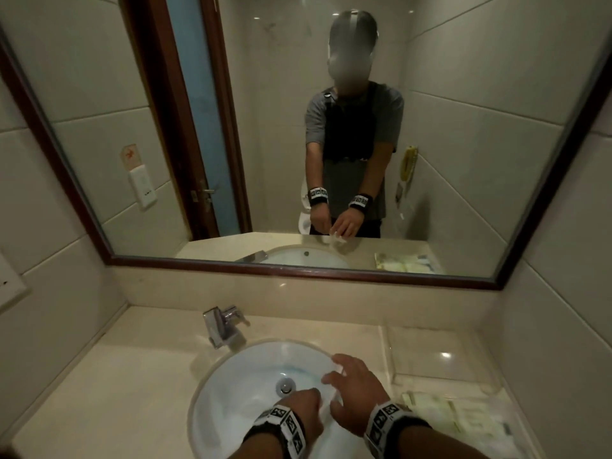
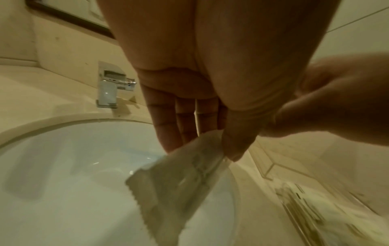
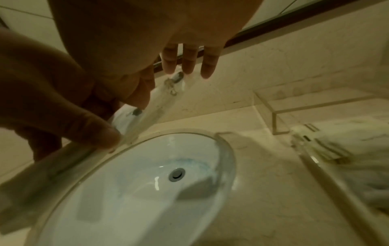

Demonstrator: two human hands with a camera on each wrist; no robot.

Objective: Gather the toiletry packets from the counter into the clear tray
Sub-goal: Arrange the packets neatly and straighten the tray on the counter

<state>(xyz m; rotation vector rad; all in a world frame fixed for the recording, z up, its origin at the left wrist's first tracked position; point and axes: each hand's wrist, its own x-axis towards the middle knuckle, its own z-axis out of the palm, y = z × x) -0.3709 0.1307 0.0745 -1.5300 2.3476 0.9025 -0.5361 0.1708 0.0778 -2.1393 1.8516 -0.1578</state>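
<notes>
Toiletry packet [image 2: 181, 179], pale with a serrated edge, is pinched in my left hand [image 1: 303, 410] between thumb [image 2: 235, 143] and fingertips, hanging over the white sink basin [image 1: 238, 385]. From the head view the packet is mostly hidden between my two hands; only a white bit shows at the basin's right side. My right hand [image 1: 356, 392] is just beside the left, over the basin's right rim, fingers [image 3: 189, 58] spread and fairly straight. The thumb side appears to touch a clear wrapper [image 3: 147, 109] near the left hand, but I cannot tell if it is the same packet or whether it is gripped.

Clear tray [image 1: 440, 356] sits on the counter [image 1: 109, 392] at the right edge, right of the basin, reaching toward the back wall. Its far half looks bare. At its near end lies a pile of pale packets with green print [image 1: 457, 419]; I cannot tell for certain whether all lie within the tray walls.

Chrome faucet [image 1: 223, 324] stands at the counter's back edge, left of the basin centre. Drain plug [image 1: 285, 385] sits in the basin bottom. Framed mirror [image 1: 298, 127] above the back edge.
</notes>
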